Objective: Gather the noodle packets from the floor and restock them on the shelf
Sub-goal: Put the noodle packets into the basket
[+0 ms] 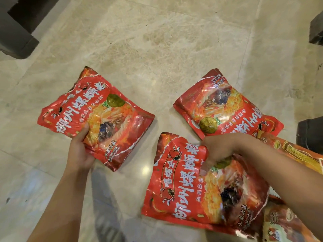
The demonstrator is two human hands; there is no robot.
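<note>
Gripping left packet (111,109), labelled 柳州螺蛳粉, in curled left hand (79,153); pinching lower-centre packet (188,193), same label, with right hand (219,151).

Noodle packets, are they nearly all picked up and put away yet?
Not nearly. No shelf shows, so nothing looks restocked. In hand: the left hand holds the left packet, and the right hand grips the near packet by its top edge. Left to do: the far packet lies untouched on the floor, with orange packets under the right arm.
</note>
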